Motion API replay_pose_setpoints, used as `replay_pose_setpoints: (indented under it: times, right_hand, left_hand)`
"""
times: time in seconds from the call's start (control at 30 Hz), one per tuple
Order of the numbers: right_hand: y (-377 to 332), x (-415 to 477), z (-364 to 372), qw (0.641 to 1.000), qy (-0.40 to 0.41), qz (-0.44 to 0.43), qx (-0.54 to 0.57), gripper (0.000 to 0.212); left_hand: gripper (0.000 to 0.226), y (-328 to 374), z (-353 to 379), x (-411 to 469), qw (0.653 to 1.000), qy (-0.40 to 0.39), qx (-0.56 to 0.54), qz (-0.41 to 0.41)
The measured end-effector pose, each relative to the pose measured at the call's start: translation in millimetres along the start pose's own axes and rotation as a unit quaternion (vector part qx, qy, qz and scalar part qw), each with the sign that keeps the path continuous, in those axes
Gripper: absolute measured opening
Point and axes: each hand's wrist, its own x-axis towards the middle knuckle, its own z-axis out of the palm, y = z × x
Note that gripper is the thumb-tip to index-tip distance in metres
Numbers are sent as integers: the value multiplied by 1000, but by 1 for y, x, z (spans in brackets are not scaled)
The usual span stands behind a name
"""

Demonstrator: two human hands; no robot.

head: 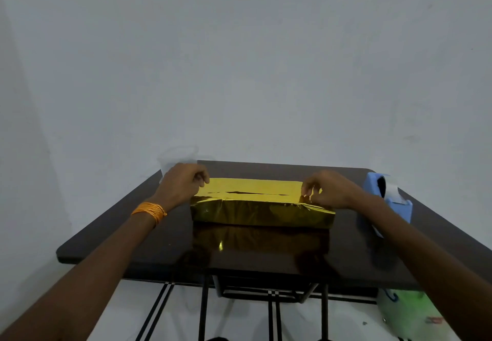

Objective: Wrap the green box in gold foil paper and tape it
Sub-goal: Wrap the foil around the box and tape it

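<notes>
A long box covered in gold foil paper (pixel 262 208) lies across the middle of the dark table (pixel 106 239); no green shows through the wrapping. Two foil flaps meet along a seam on its top face. My left hand (pixel 183 180) sits at the box's left end with fingers curled, pinching the foil edge there. At the right end my right hand (pixel 326 188) pinches the foil near the top corner. A blue tape dispenser (pixel 391 199) stands on the table just right of my right wrist.
A clear plastic cup (pixel 177 161) stands at the table's back left corner, behind my left hand. A green and white bag (pixel 407 314) lies on the floor under the table's right side. A plain wall rises right behind the table.
</notes>
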Motion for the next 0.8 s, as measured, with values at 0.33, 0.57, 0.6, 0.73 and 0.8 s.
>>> replay_pose_setpoints:
  times: [0.33, 0.57, 0.6, 0.73, 0.8]
  right_hand:
    - [-57, 18, 22, 999, 6, -20, -43, 74]
    - [-50, 17, 40, 994, 62, -44, -84, 38]
    - [-49, 19, 39, 994, 64, -41, -84, 37]
    - [-40, 24, 40, 994, 70, -21, -76, 36]
    - [-36, 23, 43, 995, 79, -9, -65, 38]
  left_hand:
    - [84, 74, 53, 12, 971, -167, 132, 108]
    - [56, 75, 65, 11, 974, -109, 148, 131]
    - [54, 76, 67, 13, 975, -106, 144, 130]
    - [51, 80, 78, 20, 977, -88, 142, 133]
    - [51, 77, 83, 22, 979, -79, 134, 132]
